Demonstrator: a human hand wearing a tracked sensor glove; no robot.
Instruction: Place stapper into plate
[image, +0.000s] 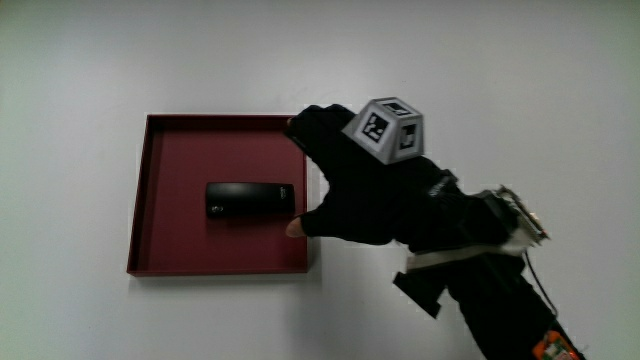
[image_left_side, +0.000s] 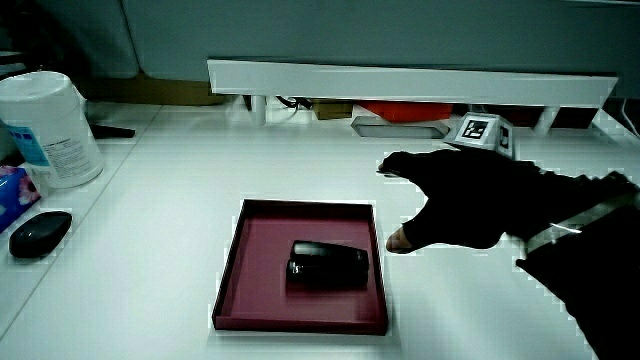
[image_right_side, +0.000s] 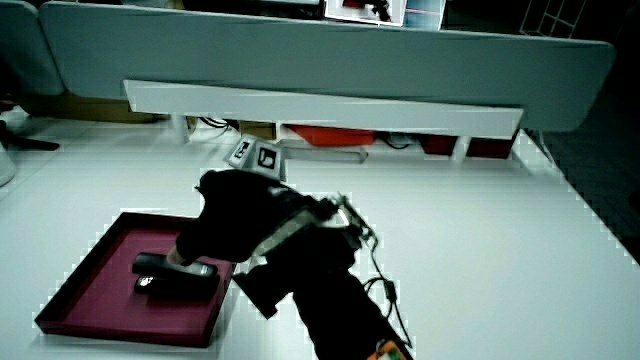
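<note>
- Main view: the stapler (image: 250, 200) lies flat in the middle of the red plate (image: 170, 255). The hand (image: 375, 195) sits at the plate's three o'clock rim, its grip spread and holding nothing.
- Side views: the thumb tip (image_left_side: 398, 240) is just beside the stapler (image_right_side: 178, 275); drawing straight away should avoid nudging it.

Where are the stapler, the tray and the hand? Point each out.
stapler (image: 250, 200), main view, middle of its black top.
tray (image: 200, 140), main view, bare red floor, farther from the person than the stapler.
hand (image: 365, 195), main view, back of the glove, over the tray's edge.
</note>
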